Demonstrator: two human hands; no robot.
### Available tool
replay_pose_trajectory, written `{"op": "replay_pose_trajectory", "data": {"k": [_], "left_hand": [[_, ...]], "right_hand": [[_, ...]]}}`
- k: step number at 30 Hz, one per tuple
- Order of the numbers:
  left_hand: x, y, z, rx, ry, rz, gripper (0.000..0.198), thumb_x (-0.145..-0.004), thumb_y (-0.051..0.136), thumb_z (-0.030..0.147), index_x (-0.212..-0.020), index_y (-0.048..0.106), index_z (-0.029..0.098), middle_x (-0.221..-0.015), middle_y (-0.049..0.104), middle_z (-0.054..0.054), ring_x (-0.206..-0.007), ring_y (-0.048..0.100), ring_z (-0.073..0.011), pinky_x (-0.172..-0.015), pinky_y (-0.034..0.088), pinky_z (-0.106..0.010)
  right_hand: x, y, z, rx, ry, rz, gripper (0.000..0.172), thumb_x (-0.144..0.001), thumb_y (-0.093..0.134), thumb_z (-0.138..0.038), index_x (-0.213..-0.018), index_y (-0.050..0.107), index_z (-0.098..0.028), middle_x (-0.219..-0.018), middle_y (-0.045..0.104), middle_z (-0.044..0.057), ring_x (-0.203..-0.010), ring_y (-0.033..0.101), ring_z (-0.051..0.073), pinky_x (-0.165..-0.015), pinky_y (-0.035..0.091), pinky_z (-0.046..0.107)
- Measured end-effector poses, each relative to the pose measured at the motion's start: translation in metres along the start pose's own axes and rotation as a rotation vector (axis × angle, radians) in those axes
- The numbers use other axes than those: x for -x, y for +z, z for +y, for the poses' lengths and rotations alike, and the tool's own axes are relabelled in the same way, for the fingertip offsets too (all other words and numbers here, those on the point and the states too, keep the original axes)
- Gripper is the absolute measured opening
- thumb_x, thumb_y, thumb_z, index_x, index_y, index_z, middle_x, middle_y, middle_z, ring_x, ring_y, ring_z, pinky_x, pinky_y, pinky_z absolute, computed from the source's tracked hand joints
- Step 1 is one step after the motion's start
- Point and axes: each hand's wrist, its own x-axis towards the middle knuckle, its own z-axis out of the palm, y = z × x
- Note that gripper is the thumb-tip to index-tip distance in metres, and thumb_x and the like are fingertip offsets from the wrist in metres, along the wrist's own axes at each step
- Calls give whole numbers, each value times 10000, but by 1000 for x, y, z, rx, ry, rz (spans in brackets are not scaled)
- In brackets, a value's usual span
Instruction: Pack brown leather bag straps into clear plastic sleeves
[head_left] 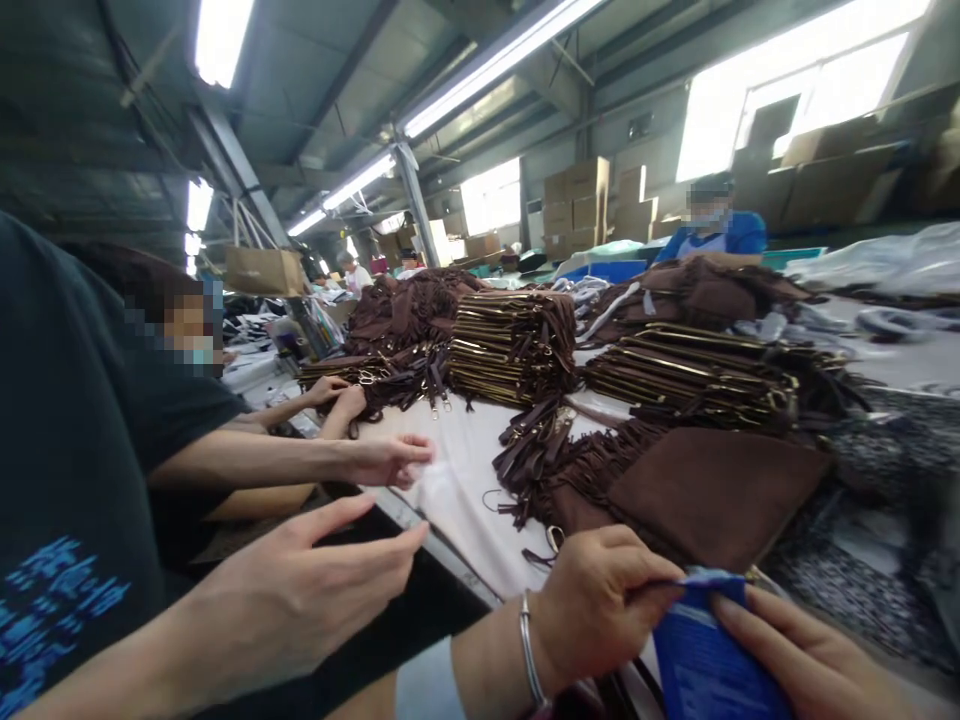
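Note:
My left hand (pixel 600 600), with a metal bangle at the wrist, is closed in a pinch on the top edge of a blue packet (pixel 705 665) at the bottom of the view. From the right, my right hand (pixel 810 665) grips the same packet with its fingers along the side. Just beyond my hands a brown fringed bag (pixel 712 490) lies flat on the white table (pixel 465 480). Brown straps with metal clasps (pixel 532 460) lie bunched beside the bag.
A co-worker in a dark T-shirt (pixel 67 480) stands close on my left, one open hand (pixel 315 580) over the table edge and another hand (pixel 390 460) further in. Stacks of brown gold-trimmed bags (pixel 514 345) (pixel 697 375) fill the table's middle. More people work beyond; cardboard boxes (pixel 577 205) line the back.

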Motion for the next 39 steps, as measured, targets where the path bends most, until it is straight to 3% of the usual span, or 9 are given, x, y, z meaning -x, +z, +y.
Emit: {"op": "replay_pose_trajectory", "data": {"k": [4,8,16,18,24,28,32,35,39], "left_hand": [[1,-2,-3,-220,193,-108,273,-935,482,187,-1102,695,150,-899,672,-74,-747,617,-122,-649,484,-198],[-4,-3,-5,-330,143,-153,265,-980,427,248,-1008,681,179,-773,640,-25,-677,592,-106,-617,476,-183],[0,-3,-16,-327,349,-125,255,-940,503,172,-1160,631,190,-1015,677,-82,-885,637,-175,-787,531,-294],[3,-4,-18,-136,233,-113,300,-932,496,157,-1200,620,204,-1096,650,-100,-966,627,-187,-839,526,-314],[3,2,-15,652,-568,-204,414,-877,620,374,-1215,565,142,-1007,671,-101,-836,640,-172,-712,525,-274],[0,11,-11,671,-663,-129,307,-799,718,382,-933,627,121,-800,640,-32,-698,576,-116,-639,463,-221],[-2,16,-9,984,-785,-26,267,-757,737,311,-931,609,155,-656,574,31,-535,502,-71,-524,386,-186],[-2,14,-8,1129,-862,-15,231,-688,729,258,-855,636,129,-585,557,25,-476,482,-72,-480,360,-185],[1,12,-8,1053,-828,-51,278,-705,736,359,-763,632,107,-627,584,-8,-541,517,-92,-531,419,-213]], "right_hand": [[20,22,-18,-199,-53,13,368,-619,834,-438,-847,719,-173,-727,718,31,-596,622,157,-561,520,250],[26,30,-25,-388,-144,-40,341,-730,753,-479,-824,690,-158,-785,707,43,-696,632,160,-661,533,271],[23,23,-21,-109,-136,-32,375,-688,809,-431,-892,690,-140,-732,680,21,-620,593,116,-594,476,224],[21,22,-19,-65,-179,-19,377,-703,791,-435,-926,695,-146,-755,692,26,-634,602,131,-605,489,243],[16,20,-15,316,-491,163,337,-798,683,-456,-978,720,-173,-891,734,71,-797,668,207,-696,552,286],[16,16,-13,647,-945,240,175,-874,608,-275,-992,728,-227,-918,721,59,-833,674,184,-744,561,259],[18,7,-17,804,-1341,118,352,-872,541,-82,-1140,694,-251,-1000,690,77,-885,675,155,-754,565,222],[22,2,-23,813,-1373,19,420,-859,511,-35,-1157,692,-268,-1007,673,81,-901,668,155,-745,564,229],[33,0,-28,744,-1123,-71,325,-864,521,-103,-990,760,-283,-1061,669,77,-986,645,190,-833,545,296]]}}
